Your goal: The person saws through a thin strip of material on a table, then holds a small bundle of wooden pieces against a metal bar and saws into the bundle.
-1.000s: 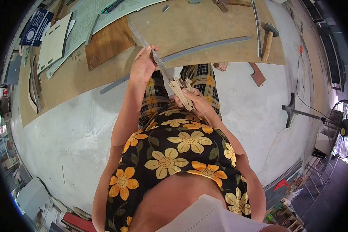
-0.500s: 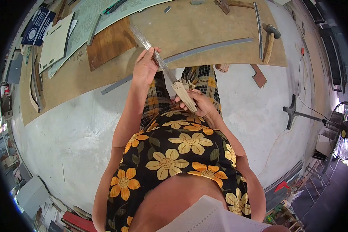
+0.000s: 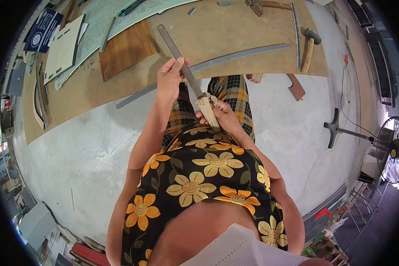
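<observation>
Slanting across the middle is a long, flat metal tool like a file (image 3: 169, 41), its grey bar ending in a pale, splintered wooden handle (image 3: 207, 113). My left hand (image 3: 169, 77) is closed on the bar at about its middle, thumb on top. Lower down, my right hand (image 3: 224, 116) wraps the handle from the right side, with its fingers partly hidden behind the wood. The top of the handle looks ragged, with loose strips around the bar. Both hands are above my lap, near the front edge of the brown work board (image 3: 235, 26).
On the board lie a brown wooden panel (image 3: 126, 51), a long grey strip (image 3: 239, 53) and a hammer (image 3: 311, 48). A glass sheet (image 3: 97, 31) lies at the back left. A wood offcut (image 3: 296, 88) is on the floor, and a fan (image 3: 392, 150) stands at the right.
The tool has rolled and tilted slightly more upright, its bar turning from shiny to dull grey. My left hand has shifted a little right and my right hand slightly left.
</observation>
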A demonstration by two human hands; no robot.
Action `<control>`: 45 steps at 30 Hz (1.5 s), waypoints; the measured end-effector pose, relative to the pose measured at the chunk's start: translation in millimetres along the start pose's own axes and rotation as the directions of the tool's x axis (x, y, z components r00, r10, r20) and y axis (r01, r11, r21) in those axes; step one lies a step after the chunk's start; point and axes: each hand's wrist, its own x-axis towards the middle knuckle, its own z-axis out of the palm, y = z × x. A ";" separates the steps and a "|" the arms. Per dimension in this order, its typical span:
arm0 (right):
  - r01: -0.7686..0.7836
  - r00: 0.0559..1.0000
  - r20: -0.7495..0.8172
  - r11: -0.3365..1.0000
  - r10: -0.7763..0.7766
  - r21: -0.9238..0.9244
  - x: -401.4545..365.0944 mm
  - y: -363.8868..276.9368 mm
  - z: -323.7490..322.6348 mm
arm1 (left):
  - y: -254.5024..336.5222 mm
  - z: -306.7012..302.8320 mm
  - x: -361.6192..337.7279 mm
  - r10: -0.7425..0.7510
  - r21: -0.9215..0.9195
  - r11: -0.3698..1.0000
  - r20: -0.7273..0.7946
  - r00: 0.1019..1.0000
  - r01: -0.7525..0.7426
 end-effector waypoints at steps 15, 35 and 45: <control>-0.234 0.950 0.270 0.927 0.155 0.292 -4.1 -24.1 4.1 | -10.1 -9.0 -13.2 -0.020 -0.185 0.983 -0.027 0.999 0.015; -0.098 0.993 0.051 0.977 0.109 -0.188 -7.0 -25.0 4.5 | -8.7 19.6 -11.9 0.012 -0.093 0.996 0.069 0.998 -0.006; -0.166 0.985 -0.039 0.986 0.167 0.018 -7.4 -5.8 0.2 | -21.1 8.4 -9.8 -0.012 -0.092 0.996 0.098 0.995 0.022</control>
